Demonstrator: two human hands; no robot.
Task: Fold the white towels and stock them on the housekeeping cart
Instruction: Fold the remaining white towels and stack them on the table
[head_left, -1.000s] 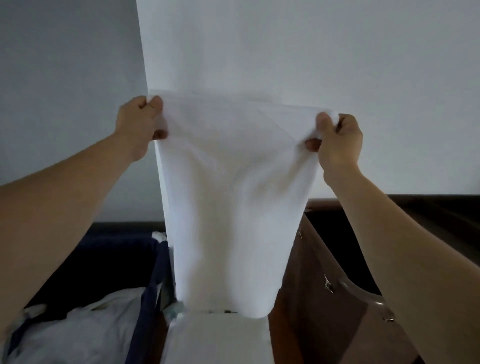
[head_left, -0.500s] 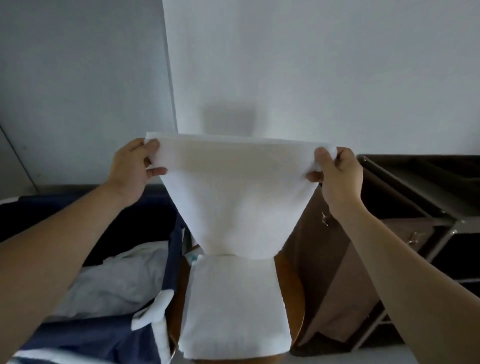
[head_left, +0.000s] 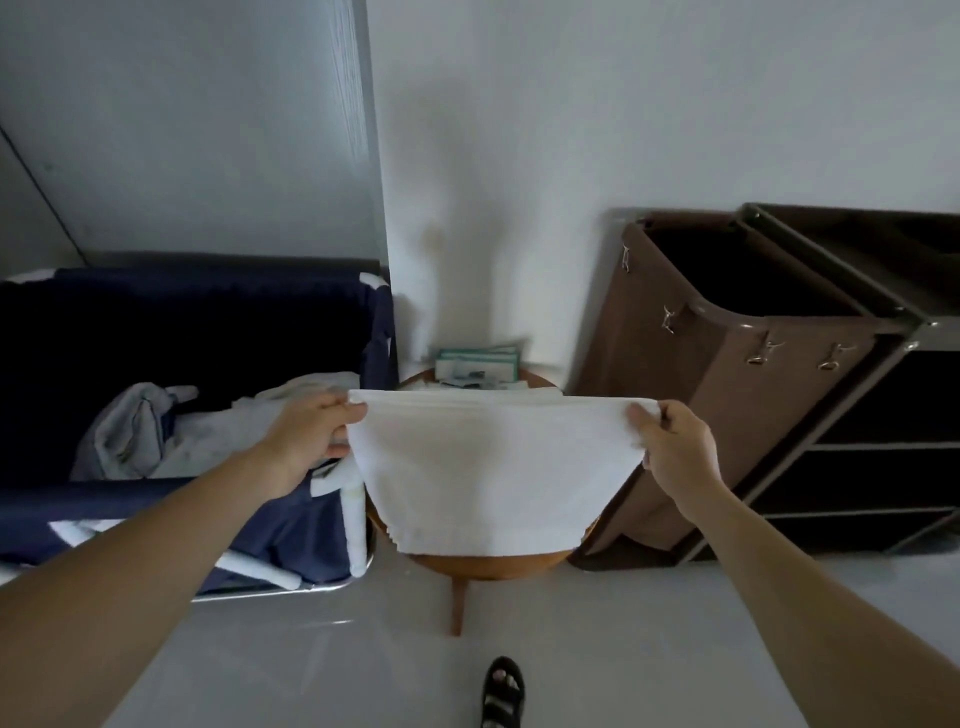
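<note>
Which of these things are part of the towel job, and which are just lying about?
Part of the job: white towel, left hand, right hand, wooden stool, housekeeping cart, blue linen bin.
Lying about: packets on the stool, sandal.

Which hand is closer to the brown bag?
Right. The right hand grips the towel beside the brown bag; the left hand holds the opposite corner, by the navy hamper.

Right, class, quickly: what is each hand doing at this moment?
Left hand: closed, gripping the left corner of the white towel.
Right hand: closed, pinching the towel's right corner.
</note>
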